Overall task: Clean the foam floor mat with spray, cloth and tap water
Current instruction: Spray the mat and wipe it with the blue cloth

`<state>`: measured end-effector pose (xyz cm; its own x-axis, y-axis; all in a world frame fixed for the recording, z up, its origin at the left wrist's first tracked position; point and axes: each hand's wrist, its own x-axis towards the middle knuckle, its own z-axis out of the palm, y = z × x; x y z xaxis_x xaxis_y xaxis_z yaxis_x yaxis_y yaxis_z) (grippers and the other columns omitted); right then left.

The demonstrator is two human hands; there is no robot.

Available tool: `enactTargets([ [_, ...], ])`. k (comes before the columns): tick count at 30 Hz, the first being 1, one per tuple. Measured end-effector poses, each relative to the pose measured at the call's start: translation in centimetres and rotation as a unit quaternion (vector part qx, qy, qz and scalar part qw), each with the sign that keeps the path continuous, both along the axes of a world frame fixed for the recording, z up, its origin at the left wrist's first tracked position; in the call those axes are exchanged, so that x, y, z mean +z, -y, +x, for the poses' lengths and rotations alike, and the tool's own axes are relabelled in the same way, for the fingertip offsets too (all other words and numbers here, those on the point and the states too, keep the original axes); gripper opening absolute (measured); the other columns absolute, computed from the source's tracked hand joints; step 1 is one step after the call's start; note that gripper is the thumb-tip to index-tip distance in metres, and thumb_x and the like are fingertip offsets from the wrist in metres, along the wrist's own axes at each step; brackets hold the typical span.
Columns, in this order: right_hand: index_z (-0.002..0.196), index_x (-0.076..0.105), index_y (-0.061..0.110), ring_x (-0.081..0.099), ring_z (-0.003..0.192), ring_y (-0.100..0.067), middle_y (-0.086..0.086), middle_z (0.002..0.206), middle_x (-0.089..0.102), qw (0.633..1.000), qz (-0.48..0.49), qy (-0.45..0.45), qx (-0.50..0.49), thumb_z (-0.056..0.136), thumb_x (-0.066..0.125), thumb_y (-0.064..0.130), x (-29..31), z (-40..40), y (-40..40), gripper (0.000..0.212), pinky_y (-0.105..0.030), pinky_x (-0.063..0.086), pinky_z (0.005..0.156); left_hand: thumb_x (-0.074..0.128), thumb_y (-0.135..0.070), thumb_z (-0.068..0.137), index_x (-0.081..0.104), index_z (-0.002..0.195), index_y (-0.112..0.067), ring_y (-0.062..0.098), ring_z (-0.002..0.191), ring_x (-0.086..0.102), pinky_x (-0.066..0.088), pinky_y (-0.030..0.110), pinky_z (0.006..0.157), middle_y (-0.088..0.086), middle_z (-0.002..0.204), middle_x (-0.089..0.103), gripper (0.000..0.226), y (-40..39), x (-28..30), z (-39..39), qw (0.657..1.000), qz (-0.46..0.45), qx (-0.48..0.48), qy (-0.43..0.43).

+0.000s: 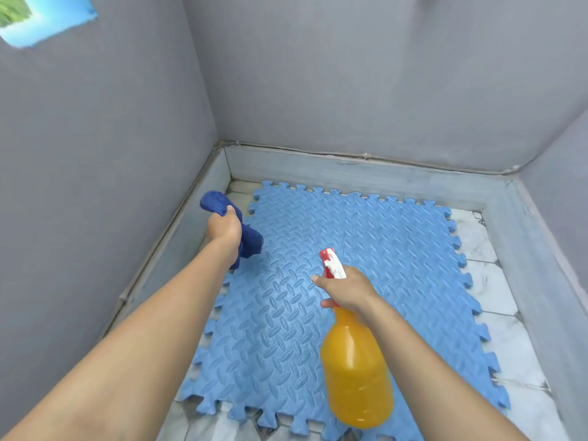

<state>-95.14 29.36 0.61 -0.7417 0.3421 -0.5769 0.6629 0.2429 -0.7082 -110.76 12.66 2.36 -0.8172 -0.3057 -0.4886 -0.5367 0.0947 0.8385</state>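
Above the light blue interlocking foam floor mat (366, 243), the right hand (348, 289) grips the neck of an orange plastic spray bottle (356, 374); its long axis tilts, red-and-white nozzle (331, 262) pointing away toward the mat's far left. The left hand (224, 229) clutches a bunched dark blue cloth (249, 240) over the mat's left edge. Grey walls (350, 74) and white marbled floor tiles (496, 300) surround the mat.

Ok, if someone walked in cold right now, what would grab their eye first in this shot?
Probably the orange spray bottle low at centre right, held by its neck in the right hand with its red and white nozzle aimed out over the mat. Next, the blue foam mat covering most of the floor, its jigsaw edges near the grey walls. Then the dark blue cloth, bunched in the left hand above the mat's far left corner.
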Motion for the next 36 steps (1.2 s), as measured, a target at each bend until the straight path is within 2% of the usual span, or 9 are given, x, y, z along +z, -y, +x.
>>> enactTargets([
  [4,0.078,0.046,0.019,0.067,0.056,-0.011,-0.001,0.076,0.060,0.999,0.003,0.030,-0.035,0.084,0.070,0.043,-0.5,1.6,0.8,0.035,-0.033,0.054,0.082,0.041,-0.037,0.100,0.058,0.125,-0.012,0.032,0.110,0.059,0.041,0.035,0.085,0.010,0.121,0.064,0.039,0.3,0.1,0.7,0.998,-0.021,-0.050,-0.005],
  [10,0.095,0.055,0.016,0.075,0.074,-0.019,0.005,0.088,0.056,0.999,-0.039,0.007,-0.030,0.084,0.070,0.044,0.8,1.6,0.9,0.033,-0.034,0.054,0.092,0.038,-0.031,0.104,0.053,0.133,-0.013,0.033,0.119,0.055,0.041,0.035,0.091,0.012,0.124,0.060,0.038,0.7,2.1,0.7,0.986,-0.049,-0.129,-0.089],
  [16,0.067,0.046,0.017,0.061,0.069,-0.018,0.000,0.076,0.054,0.998,0.063,-0.007,-0.021,0.088,0.060,0.053,1.1,2.3,2.0,0.043,-0.032,0.044,0.069,0.040,-0.035,0.102,0.054,0.129,-0.012,0.035,0.117,0.056,0.042,0.042,0.101,0.013,0.125,0.062,0.038,1.1,2.0,2.1,0.995,-0.027,-0.082,-0.050],
  [20,0.080,0.049,0.018,0.054,0.115,-0.026,-0.007,0.111,0.060,0.995,0.069,-0.066,0.040,0.097,0.050,0.039,1.1,2.5,2.4,0.027,-0.035,0.040,0.092,0.040,-0.035,0.102,0.053,0.128,-0.007,0.037,0.119,0.055,0.041,0.046,0.105,0.016,0.126,0.060,0.039,1.4,2.3,2.5,0.997,-0.026,-0.057,-0.035],
  [22,0.090,0.055,0.011,0.057,0.096,-0.022,-0.001,0.091,0.057,0.994,0.027,-0.100,0.037,0.098,0.049,0.038,0.9,2.8,2.7,0.029,-0.039,0.048,0.088,0.040,-0.034,0.102,0.053,0.127,-0.007,0.037,0.119,0.055,0.041,0.046,0.105,0.017,0.126,0.060,0.039,1.4,2.8,2.6,0.998,-0.026,-0.052,-0.039],
  [24,0.082,0.055,0.012,0.051,0.072,-0.014,0.002,0.076,0.056,0.993,0.008,-0.119,0.006,0.098,0.050,0.040,0.8,3.4,2.8,0.033,-0.034,0.045,0.069,0.041,-0.035,0.102,0.053,0.128,-0.007,0.037,0.119,0.055,0.041,0.046,0.105,0.017,0.126,0.060,0.039,1.4,3.2,2.6,0.998,-0.024,-0.050,-0.043],
  [29,0.082,0.058,0.015,0.065,0.078,-0.016,-0.004,0.076,0.065,0.987,-0.008,-0.143,-0.071,0.095,0.052,0.043,0.1,4.3,2.0,0.032,-0.040,0.055,0.076,0.041,-0.036,0.102,0.054,0.129,-0.011,0.036,0.113,0.057,0.042,0.042,0.099,0.015,0.123,0.062,0.040,1.4,4.1,2.9,0.996,-0.014,-0.071,-0.052],
  [32,0.097,0.059,0.018,0.068,0.090,-0.019,-0.006,0.096,0.064,0.983,-0.075,-0.148,-0.081,0.091,0.062,0.043,0.1,4.4,1.9,0.026,-0.032,0.058,0.059,0.040,-0.033,0.102,0.054,0.128,-0.012,0.032,0.102,0.055,0.042,0.038,0.088,0.013,0.118,0.061,0.036,1.0,4.6,3.4,0.989,-0.029,-0.117,-0.086],
  [36,0.092,0.060,0.008,0.074,0.068,-0.022,-0.004,0.080,0.066,0.981,-0.037,-0.143,-0.127,0.087,0.066,0.047,0.4,4.6,1.6,0.040,-0.031,0.051,0.054,0.039,-0.031,0.103,0.053,0.132,-0.010,0.037,0.115,0.056,0.043,0.040,0.090,0.017,0.126,0.060,0.038,0.6,4.6,3.9,0.974,-0.056,-0.177,-0.129],
])
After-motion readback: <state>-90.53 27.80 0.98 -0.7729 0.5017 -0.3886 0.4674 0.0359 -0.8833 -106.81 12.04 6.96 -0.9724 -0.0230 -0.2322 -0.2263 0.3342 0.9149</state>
